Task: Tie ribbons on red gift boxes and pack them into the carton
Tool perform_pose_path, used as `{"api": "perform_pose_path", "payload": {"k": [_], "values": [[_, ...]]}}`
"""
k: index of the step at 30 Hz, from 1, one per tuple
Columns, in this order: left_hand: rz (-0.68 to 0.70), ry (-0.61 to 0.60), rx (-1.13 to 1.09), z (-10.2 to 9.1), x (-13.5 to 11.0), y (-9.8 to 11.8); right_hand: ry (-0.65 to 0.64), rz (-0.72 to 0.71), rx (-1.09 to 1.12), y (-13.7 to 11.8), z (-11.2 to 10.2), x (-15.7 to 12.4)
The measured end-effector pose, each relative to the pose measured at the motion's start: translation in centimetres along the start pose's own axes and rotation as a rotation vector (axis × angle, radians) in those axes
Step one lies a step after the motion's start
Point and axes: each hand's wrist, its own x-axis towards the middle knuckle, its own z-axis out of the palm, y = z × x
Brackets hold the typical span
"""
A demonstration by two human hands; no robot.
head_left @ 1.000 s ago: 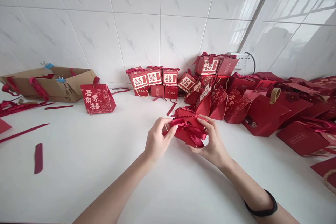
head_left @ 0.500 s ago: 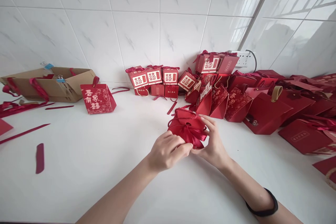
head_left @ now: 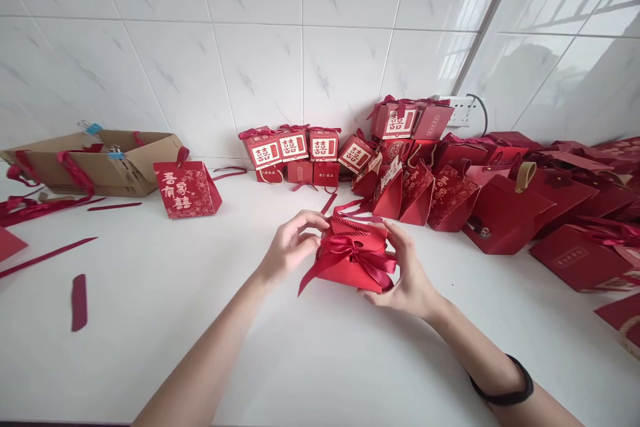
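Note:
A small red gift box (head_left: 345, 275) with a twisted cord handle is tilted toward me over the white table. A shiny red ribbon bow (head_left: 345, 250) lies across its upper face, one tail hanging off to the left. My right hand (head_left: 407, 277) grips the box's right side, fingers on the top edge and thumb underneath. At the upper left corner, my left hand (head_left: 293, 247) has its bent fingers and thumb closed around the edge by the cord. More ribbon (head_left: 353, 209) trails on the table behind the box.
Several finished red boxes (head_left: 325, 147) stand against the tiled wall, and many more (head_left: 510, 213) crowd the right side. A single red box (head_left: 186, 190) stands left, near a cardboard box (head_left: 145, 173) with clips. Cut ribbon strips (head_left: 79, 302) lie at left.
My left hand has moved up and left from the ribbon's front to the box's upper left corner. The bow now shows spread out, with the box turned more toward me.

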Motion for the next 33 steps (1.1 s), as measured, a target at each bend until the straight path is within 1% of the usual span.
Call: {"api": "perform_pose_path", "payload": {"k": [1,2,3,5,7,9,11,12,13,14,15,16,17,18,19,21,23,25,26,29,31,33], "values": [[-0.047,-0.068,-0.039,-0.4,0.2,0.1,0.003,0.005,0.01,0.0,0.0,0.0],[-0.075,-0.098,-0.048,-0.6,0.3,0.1,0.005,0.004,0.014,0.1,-0.1,-0.1],[-0.094,-0.101,-0.037,-0.6,0.4,0.0,0.006,-0.002,0.013,0.1,-0.2,-0.1],[-0.134,-0.044,-0.043,-0.2,0.5,-0.1,0.005,-0.017,-0.006,0.2,-0.3,0.0],[-0.216,0.072,-0.198,0.4,0.6,-0.1,0.027,-0.016,-0.032,0.3,-0.4,0.0],[-0.337,0.228,-0.471,0.6,0.9,-0.1,0.073,0.0,-0.042,0.4,-0.5,0.1],[-0.417,0.458,-0.695,0.2,1.2,-0.3,0.131,0.023,-0.034,0.3,-0.5,0.1],[-0.455,0.586,-0.731,-0.1,1.3,-0.5,0.146,0.029,-0.028,0.3,-0.4,0.2],[-0.506,0.701,-0.716,-0.4,1.5,-0.7,0.147,0.027,-0.028,0.2,-0.3,0.2],[-0.565,0.79,-0.672,-0.7,1.5,-1.1,0.134,0.024,-0.036,0.2,-0.2,0.3],[-0.625,0.829,-0.597,-0.8,1.6,-1.4,0.113,0.021,-0.047,0.1,-0.1,0.3],[-0.68,0.819,-0.492,-0.8,1.5,-1.8,0.088,0.016,-0.056,0.0,0.0,0.4],[-0.698,0.785,-0.37,-0.7,1.4,-2.0,0.067,0.013,-0.063,-0.1,0.1,0.4],[-0.669,0.742,-0.242,-0.4,1.3,-2.1,0.057,0.013,-0.068,-0.1,0.2,0.4],[-0.595,0.704,-0.112,-0.1,1.1,-2.1,0.055,0.011,-0.073,-0.2,0.3,0.4],[-0.374,0.605,0.132,0.7,0.6,-1.6,0.057,-0.005,-0.092,-0.1,0.3,0.4],[-0.129,0.48,0.282,1.3,0.2,-1.0,0.066,-0.028,-0.126,0.0,0.2,0.4],[0.058,0.363,0.418,1.8,-0.2,-0.5,0.083,-0.046,-0.151,0.2,0.1,0.4],[0.134,0.326,0.488,2.0,-0.3,-0.5,0.094,-0.051,-0.159,0.3,0.0,0.4],[0.386,0.284,0.684,2.9,-0.7,-0.8,0.121,-0.075,-0.181,0.4,0.0,0.4],[0.572,0.26,0.758,3.5,-1.0,-1.0,0.148,-0.098,-0.187,0.3,0.0,0.4],[0.712,0.237,0.803,4.2,-1.4,-1.1,0.18,-0.124,-0.185,0.2,0.1,0.4]]}}
